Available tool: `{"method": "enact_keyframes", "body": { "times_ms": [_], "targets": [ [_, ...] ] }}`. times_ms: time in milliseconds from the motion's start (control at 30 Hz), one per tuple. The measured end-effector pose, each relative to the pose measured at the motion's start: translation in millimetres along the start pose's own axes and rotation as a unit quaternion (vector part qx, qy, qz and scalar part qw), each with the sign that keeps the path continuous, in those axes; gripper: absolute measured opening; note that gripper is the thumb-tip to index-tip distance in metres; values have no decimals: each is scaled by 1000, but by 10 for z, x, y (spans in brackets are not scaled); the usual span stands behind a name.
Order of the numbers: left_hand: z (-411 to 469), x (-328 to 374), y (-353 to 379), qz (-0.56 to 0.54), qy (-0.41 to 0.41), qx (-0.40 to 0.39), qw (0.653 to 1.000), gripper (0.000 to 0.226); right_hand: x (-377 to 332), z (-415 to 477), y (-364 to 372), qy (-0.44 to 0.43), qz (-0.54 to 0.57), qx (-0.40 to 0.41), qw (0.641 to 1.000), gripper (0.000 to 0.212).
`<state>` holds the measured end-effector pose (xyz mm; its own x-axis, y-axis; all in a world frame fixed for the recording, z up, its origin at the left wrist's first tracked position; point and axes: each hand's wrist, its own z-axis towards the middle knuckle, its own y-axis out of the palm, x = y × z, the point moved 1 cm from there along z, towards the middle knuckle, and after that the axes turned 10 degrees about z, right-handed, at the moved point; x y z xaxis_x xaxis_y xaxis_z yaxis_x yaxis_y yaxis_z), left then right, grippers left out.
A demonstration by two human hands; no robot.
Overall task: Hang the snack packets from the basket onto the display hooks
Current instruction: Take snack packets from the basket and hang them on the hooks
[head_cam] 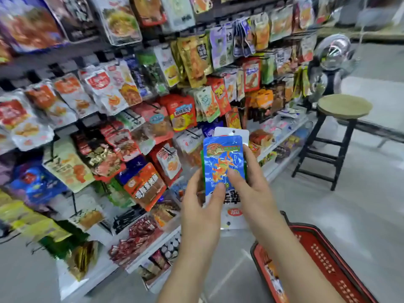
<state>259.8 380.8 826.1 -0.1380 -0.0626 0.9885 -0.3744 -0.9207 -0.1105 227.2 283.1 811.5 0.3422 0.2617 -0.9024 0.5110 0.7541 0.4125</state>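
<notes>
Basket (323,256): one, red plastic with perforated walls, on the floor at lower right. The right forearm covers part of it and the frame edge cuts off the rest. At least one printed packet lies inside by the near wall; no count of the contents is possible.

Held stack: three packets as far as can be told, held up in front of the lower rows of the display, above the basket.
- Blue packet (223,162) is at the front, upright.
- A green edge shows along both of its sides, probably a second packet, otherwise hidden.
- White packet (231,133) is at the back, its hang hole showing on top and its lower end below the hands.

Hands: two, both gripping the stack.
- Left hand (201,206): thumb pressed on the blue packet's lower front, fingers out of sight behind.
- Right hand (255,189): thumb on the front, fingers curled round the right edge.

Display hooks (153,108): black, in several rows, crowded with hanging packets. They are too many and too blurred at left to count, and the print is unreadable.

White shelf (109,267) below carries a loose heap of small red packets (135,241).

Stool (343,106): one, round-topped, at right.
</notes>
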Motion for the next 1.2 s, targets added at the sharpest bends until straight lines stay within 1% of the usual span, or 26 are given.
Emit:
{"method": "enact_keyframes", "body": {
  "times_ms": [67, 133, 167, 267, 333, 367, 400, 433, 500, 533, 600, 667, 700, 767, 800, 833, 867, 900, 933, 967, 1000, 1033, 1067, 1100, 1133, 1200],
  "targets": [
    [-64, 81, -207, 34, 30, 51, 998, 35, -30, -45, 339, 4, 4, -36, 999, 69],
    [-55, 149, -453, 68, 56, 85, 992, 38, -67, -61, 638, 19, 16, -79, 997, 82],
    [-37, 190, -589, 81, 61, 100, 990, 37, -93, -60, 791, 29, 28, -102, 994, 78],
    [73, 285, -1021, 93, 76, 186, 975, 26, -131, 5, 1233, 59, 78, -164, 982, 33],
    [204, 349, -1318, 13, 64, 234, 970, 19, -75, 65, 1536, 57, 92, -173, 979, 22],
    [286, 403, -1467, -38, 49, 246, 967, 16, -41, 104, 1697, 44, 92, -174, 979, 23],
    [371, 446, -1613, -77, 37, 262, 961, 12, 2, 148, 1860, 35, 89, -177, 980, 30],
    [450, 468, -1762, -99, 30, 277, 955, 9, 31, 174, 2025, 32, 85, -180, 979, 42],
    [590, 483, -2051, -106, 32, 309, 945, 9, 119, 265, 2317, 11, 61, -175, 983, 62],
    [652, 493, -2186, -100, 38, 321, 941, 9, 141, 312, 2452, -18, 48, -183, 982, 66],
    [779, 515, -2438, -87, 49, 331, 938, 12, 182, 401, 2702, -76, 39, -210, 974, 67],
    [900, 513, -2655, -70, 53, 341, 936, 15, 213, 500, 2902, -85, 40, -229, 969, 65],
    [962, 511, -2755, -71, 51, 342, 935, 19, 224, 542, 2988, -80, 51, -229, 969, 64],
    [1068, 579, -2939, -58, 53, 351, 933, 41, 273, 633, 3120, -84, 58, -208, 973, 66],
    [1129, 626, -3052, -34, 59, 355, 932, 46, 285, 688, 3182, -91, 43, -194, 976, 66],
    [1204, 687, -3178, -15, 76, 355, 932, 41, 272, 747, 3242, -97, 18, -184, 978, 61],
    [1271, 770, -3314, -17, 98, 346, 933, 29, 259, 825, 3294, -102, -8, -180, 978, 52],
    [1340, 885, -3445, -22, 115, 314, 942, 18, 212, 912, 3348, -107, -22, -185, 977, 40],
    [1387, 1037, -3560, -6, 122, 270, 955, 13, 158, 1016, 3400, -109, -24, -195, 974, 34],
    [1426, 1182, -3685, 48, 130, 220, 966, 14, 89, 1123, 3450, -104, -16, -205, 973, 34],
    [1460, 1336, -3791, 125, 136, 179, 967, 16, 12, 1239, 3510, -94, -6, -209, 973, 39],
    [1499, 1477, -3882, 205, 145, 140, 958, 18, -87, 1338, 3570, -83, 2, -216, 973, 41],
    [1529, 1637, -3920, 264, 148, 106, 947, 22, -180, 1447, 3620, -81, 1, -226, 971, 40],
    [1594, 1777, -3943, 311, 151, 68, 936, 24, -280, 1543, 3673, -82, -7, -252, 964, 33],
    [1659, 1915, -3927, 340, 146, 26, 929, 25, -370, 1622, 3716, -87, -24, -295, 951, 25],
    [1809, 2147, -3873, 388, 130, -36, 912, 32, -535, 1741, 3796, -118, -59, -395, 909, 23]
  ]
}}
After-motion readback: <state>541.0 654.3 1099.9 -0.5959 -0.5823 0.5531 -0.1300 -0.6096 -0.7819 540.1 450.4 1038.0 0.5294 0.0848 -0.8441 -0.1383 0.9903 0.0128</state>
